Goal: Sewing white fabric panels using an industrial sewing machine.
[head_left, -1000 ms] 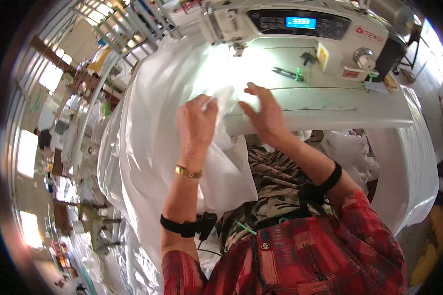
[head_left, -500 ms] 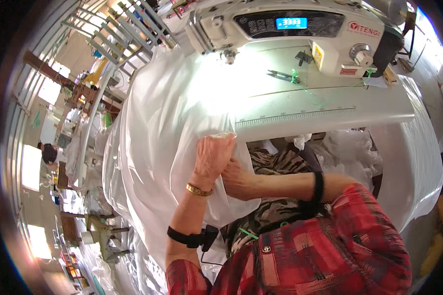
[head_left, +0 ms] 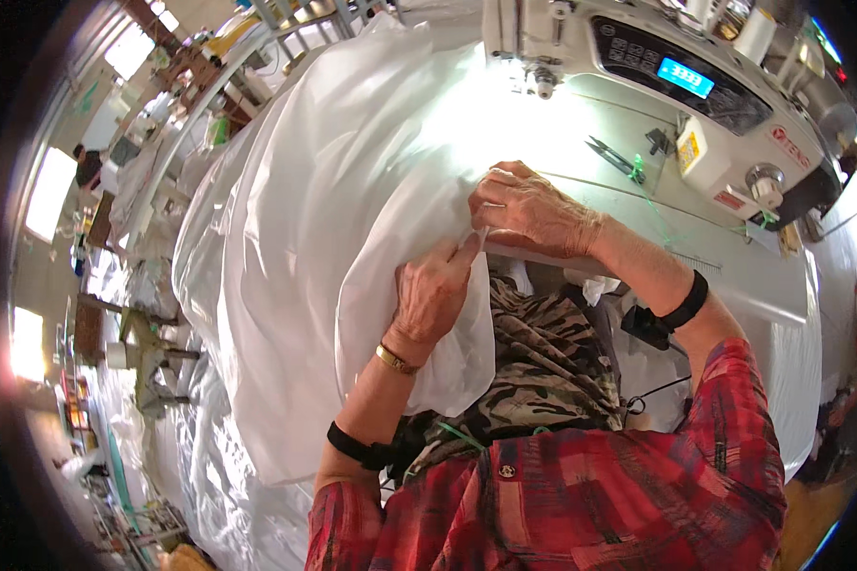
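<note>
A wide sheet of thin white fabric (head_left: 295,219) drapes over the left of the sewing table and down across my lap. My left hand (head_left: 433,290) pinches the fabric's right edge near the table's front. Just above and to its right, my right hand (head_left: 538,211) also has its fingers closed on that edge, palm down. The two hands nearly touch at the fingertips. Beyond them stands a white sewing machine (head_left: 628,90), its needle area (head_left: 541,84) brightly lit above the cloth.
Thread snips (head_left: 616,158) with green thread lie on the table right of the machine's needle, near a small black part (head_left: 658,142). Metal racks (head_left: 305,21) stand at the back left. A wooden stool (head_left: 152,357) is on the floor at left.
My right hand has come out from beneath the left wrist and up onto the fabric edge near the table. The left hand has shifted slightly down, and the whole view has turned.
</note>
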A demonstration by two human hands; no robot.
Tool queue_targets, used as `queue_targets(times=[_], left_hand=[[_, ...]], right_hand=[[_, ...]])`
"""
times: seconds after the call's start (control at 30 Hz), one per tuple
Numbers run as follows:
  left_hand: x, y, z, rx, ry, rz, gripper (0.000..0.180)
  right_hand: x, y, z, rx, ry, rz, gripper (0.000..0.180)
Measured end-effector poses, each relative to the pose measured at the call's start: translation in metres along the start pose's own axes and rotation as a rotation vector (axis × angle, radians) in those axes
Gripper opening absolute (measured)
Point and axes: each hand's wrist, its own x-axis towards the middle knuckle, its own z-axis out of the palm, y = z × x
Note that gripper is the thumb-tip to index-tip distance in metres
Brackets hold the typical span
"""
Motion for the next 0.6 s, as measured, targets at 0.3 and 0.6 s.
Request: queue_targets(times=[0.3,0.6], left_hand=[[0.014,0.021,-0.019,0.137,-0.161,-0.066,0.026],[-0.001,0.079,0.010,-1.585,-0.472,-0.823,0.048]], right_hand=[[0.002,0.013,0.005,0.166,0.056,-0.155,0.012],[-0.004,0.014,0.005,0.289,0.102,-0.133,0.008]])
